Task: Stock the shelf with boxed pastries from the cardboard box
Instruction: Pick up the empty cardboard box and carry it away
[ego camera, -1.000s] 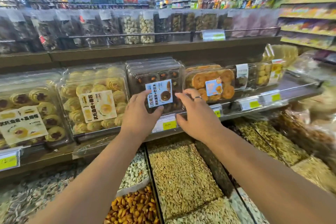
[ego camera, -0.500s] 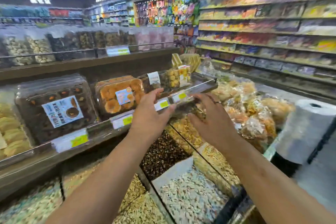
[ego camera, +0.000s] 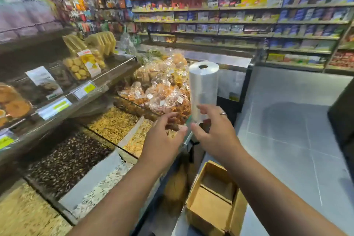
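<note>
Along the left runs the long glossy shelf [ego camera: 107,80]; down on the grey tiled floor [ego camera: 287,140] sits the brown cardboard box [ego camera: 210,212], open-topped and square-cornered. Clear plastic pastry boxes [ego camera: 82,67] of round golden biscuits line the shelf. Left hand [ego camera: 162,140] and right hand [ego camera: 216,134] hover, each grip apart, holding nothing.

Open brown cardboard box [ego camera: 214,209] stands near right on the floor; clear plastic pastry boxes [ego camera: 82,67] lean on the left shelf [ego camera: 115,74].
</note>
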Demonstrator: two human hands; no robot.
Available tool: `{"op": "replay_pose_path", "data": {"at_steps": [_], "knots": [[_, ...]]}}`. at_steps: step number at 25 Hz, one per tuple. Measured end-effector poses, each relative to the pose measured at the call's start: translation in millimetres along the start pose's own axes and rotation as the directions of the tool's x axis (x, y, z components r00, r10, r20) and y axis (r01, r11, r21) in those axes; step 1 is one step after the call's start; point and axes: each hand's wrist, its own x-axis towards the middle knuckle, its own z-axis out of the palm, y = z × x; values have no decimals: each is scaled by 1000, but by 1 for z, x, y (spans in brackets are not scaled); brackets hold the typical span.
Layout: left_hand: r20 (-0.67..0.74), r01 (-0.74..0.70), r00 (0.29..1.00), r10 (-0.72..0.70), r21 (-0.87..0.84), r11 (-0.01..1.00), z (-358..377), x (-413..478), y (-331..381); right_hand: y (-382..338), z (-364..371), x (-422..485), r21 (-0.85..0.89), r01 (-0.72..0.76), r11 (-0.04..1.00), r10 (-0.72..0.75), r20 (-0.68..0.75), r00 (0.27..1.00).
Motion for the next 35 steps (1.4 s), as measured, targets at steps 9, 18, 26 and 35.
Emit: {"op": "replay_pose_path", "data": {"at_steps": [9, 18, 26, 35], "knots": [[394, 147, 902, -176, 101, 984, 176, 48, -67, 187, 2, -18, 25, -528, 849, 528, -84, 845], [567, 251, 737, -368, 275, 928, 354, 128, -214, 394, 86, -11, 198, -871, 450, 892, -135, 431], [456, 310, 706, -541, 488, 816, 479, 124, -435, 594, 214, -63, 129, -978, 161, 986, 12, 164], [393, 272, 473, -789, 786, 555, 557, 59, -654, 763, 354, -150, -106, -994, -27, 986, 163, -45]]}}
